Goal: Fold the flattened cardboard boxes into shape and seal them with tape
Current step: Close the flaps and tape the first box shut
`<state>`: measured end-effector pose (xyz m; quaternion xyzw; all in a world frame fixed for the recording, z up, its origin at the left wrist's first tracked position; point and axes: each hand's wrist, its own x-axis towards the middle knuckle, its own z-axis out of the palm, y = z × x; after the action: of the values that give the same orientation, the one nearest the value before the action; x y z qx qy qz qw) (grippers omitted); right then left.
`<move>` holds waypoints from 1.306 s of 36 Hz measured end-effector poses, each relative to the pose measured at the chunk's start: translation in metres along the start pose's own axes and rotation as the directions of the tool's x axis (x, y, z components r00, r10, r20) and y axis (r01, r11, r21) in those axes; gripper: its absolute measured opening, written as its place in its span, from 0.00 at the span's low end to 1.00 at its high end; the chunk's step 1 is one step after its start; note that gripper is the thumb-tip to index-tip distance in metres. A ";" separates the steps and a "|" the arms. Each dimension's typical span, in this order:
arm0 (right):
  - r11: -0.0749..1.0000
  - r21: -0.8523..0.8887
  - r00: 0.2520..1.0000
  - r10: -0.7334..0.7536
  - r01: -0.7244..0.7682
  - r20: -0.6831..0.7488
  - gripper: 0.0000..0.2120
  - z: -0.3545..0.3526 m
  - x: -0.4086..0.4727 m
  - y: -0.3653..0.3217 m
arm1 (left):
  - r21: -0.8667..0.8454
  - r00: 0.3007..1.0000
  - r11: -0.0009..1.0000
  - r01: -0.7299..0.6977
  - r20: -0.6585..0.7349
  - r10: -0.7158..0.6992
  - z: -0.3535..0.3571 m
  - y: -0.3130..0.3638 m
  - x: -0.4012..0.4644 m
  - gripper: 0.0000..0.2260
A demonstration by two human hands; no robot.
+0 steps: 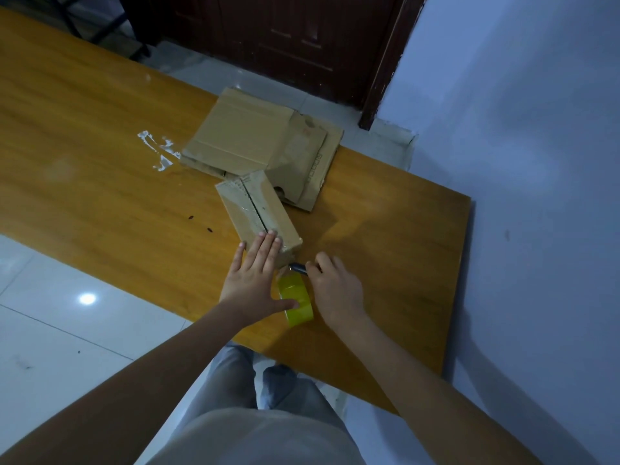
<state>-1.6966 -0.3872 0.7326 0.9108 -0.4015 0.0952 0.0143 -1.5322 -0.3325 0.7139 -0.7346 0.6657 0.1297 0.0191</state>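
Note:
A small folded cardboard box lies on the wooden table, clear tape running along its top seam. My left hand presses flat on the box's near end, fingers straight, its thumb resting on a yellowish roll of tape that stands just below the box. My right hand grips a dark cutter whose tip sits at the box's near corner, where the tape leaves the roll. Behind the box lies a pile of flattened cardboard boxes.
White residue marks the table left of the flat pile. The table's right edge runs close to a blue wall. A dark wooden door stands beyond the far edge, with pale floor tiles to the left.

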 end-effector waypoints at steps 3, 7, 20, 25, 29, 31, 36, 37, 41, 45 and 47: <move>0.999 -0.022 1.000 0.025 -0.025 0.016 0.09 -0.001 0.001 -0.003 | 0.002 1.000 1.000 0.006 0.006 -0.006 0.000 -0.001 0.000 0.55; 0.986 -0.040 0.984 0.166 -0.164 0.057 0.11 0.001 0.004 0.007 | 0.032 1.000 0.999 0.006 0.008 -0.006 0.003 -0.001 0.000 0.56; 0.809 -0.090 0.694 0.550 -0.581 0.465 0.13 0.048 -0.029 0.062 | 0.016 1.000 1.000 -0.012 -0.010 0.013 0.009 -0.002 0.001 0.56; 0.653 0.275 0.691 0.548 -0.705 0.471 0.17 0.046 -0.009 0.043 | 0.008 1.000 1.000 -0.020 -0.023 0.020 0.011 -0.003 0.002 0.56; -0.048 0.673 0.629 0.311 -0.738 0.712 0.19 0.019 0.014 0.005 | 0.001 0.999 1.000 -0.014 -0.033 0.014 0.012 -0.005 0.002 0.56; -0.045 0.668 0.648 0.203 -0.743 0.734 0.15 0.023 0.017 -0.010 | -0.012 1.000 1.000 -0.008 -0.030 0.008 0.012 -0.005 0.002 0.56; -0.068 0.665 0.617 0.311 -0.744 0.723 0.08 0.035 0.016 -0.026 | 0.015 0.996 0.999 -0.035 -0.086 0.036 0.013 -0.006 0.003 0.51; -0.104 0.669 0.611 0.324 -0.736 0.722 0.06 0.037 0.016 -0.026 | 0.003 0.992 0.999 -0.042 -0.121 0.042 0.013 -0.008 0.003 0.47; -0.132 0.678 0.612 0.335 -0.723 0.717 0.04 0.041 0.018 -0.030 | -0.058 0.954 0.998 -0.023 -0.299 0.005 0.005 -0.013 0.015 0.28; -0.110 0.730 0.663 0.344 -0.675 0.665 0.08 0.042 0.014 -0.033 | -0.110 0.922 0.994 0.011 -0.384 -0.053 0.001 -0.008 0.029 0.20; -0.097 0.745 0.677 0.351 -0.661 0.647 0.08 0.042 0.011 -0.034 | -0.122 0.909 0.993 0.004 -0.413 -0.054 0.006 -0.010 0.033 0.19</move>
<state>-1.6576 -0.3770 0.6951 0.4689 -0.5552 0.2117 -0.6535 -1.5210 -0.3623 0.6996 -0.7549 0.6348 0.0096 -0.1643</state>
